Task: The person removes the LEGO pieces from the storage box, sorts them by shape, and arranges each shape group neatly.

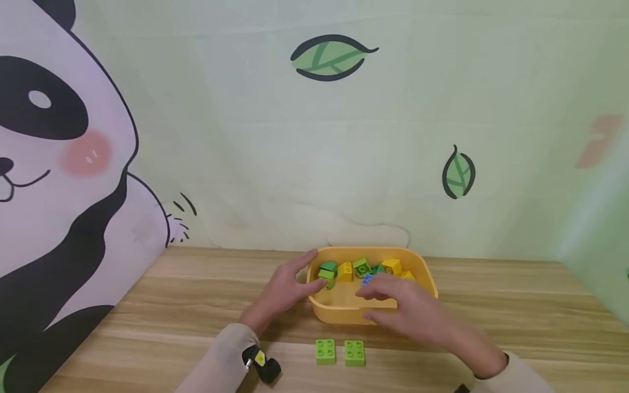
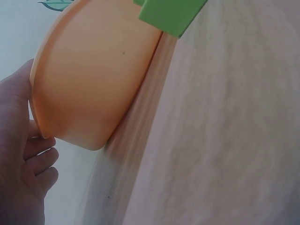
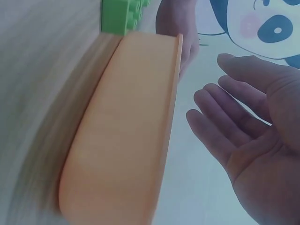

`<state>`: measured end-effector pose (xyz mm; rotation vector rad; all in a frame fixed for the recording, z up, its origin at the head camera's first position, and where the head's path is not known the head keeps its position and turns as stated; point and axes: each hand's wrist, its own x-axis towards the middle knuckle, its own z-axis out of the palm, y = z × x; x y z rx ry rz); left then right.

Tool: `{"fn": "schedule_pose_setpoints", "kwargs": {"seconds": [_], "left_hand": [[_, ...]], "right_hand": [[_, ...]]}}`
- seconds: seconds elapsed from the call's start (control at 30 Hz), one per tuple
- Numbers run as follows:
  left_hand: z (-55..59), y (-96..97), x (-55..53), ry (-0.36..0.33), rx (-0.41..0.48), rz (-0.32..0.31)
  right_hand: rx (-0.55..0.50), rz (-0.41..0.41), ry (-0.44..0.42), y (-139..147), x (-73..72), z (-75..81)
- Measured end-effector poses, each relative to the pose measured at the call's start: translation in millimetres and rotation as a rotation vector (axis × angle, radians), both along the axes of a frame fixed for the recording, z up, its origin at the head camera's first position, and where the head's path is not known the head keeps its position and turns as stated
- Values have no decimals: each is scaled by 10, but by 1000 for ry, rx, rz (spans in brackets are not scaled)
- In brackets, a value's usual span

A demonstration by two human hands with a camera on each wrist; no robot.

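Observation:
A shallow yellow-orange plastic bin (image 1: 344,315) holds several toy building bricks. Its left end is held by my left hand (image 1: 282,286), the thumb over the rim and the other fingers curled at the outer side in the left wrist view. Above the bin's right half hovers my right hand (image 1: 410,305), fingers loosely bent and apart from the thumb, with nothing in it in the right wrist view. Just beyond its fingertips lies a blue brick (image 1: 366,279), partly hidden. Yellow (image 1: 345,272) and green bricks (image 1: 361,267) lie along the bin's back.
Two light green bricks, a left one (image 1: 325,352) and a right one (image 1: 354,353), stand studs up on the wooden table (image 1: 221,273) in front of the bin. Behind the table hangs a pale green backdrop (image 1: 373,164) with a panda and leaves.

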<state>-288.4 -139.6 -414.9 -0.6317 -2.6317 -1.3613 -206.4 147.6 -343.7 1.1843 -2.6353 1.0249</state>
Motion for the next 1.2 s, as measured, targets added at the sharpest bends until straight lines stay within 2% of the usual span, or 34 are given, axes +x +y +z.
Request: {"fn": "schedule_pose_setpoints", "kwargs": {"seconds": [0.27, 0.67, 0.87, 1.2], "left_hand": [[-21, 2, -16, 14, 4, -7], [-35, 0, -27, 10, 3, -2], [-11, 3, -7, -5, 4, 1], [10, 5, 12, -5, -11, 4]], "right_hand": [[29, -30, 57, 24, -170, 30], [36, -81, 11, 98, -416, -54], [58, -112, 17, 99, -507, -83], [94, -136, -16, 75, -665, -209]]}}
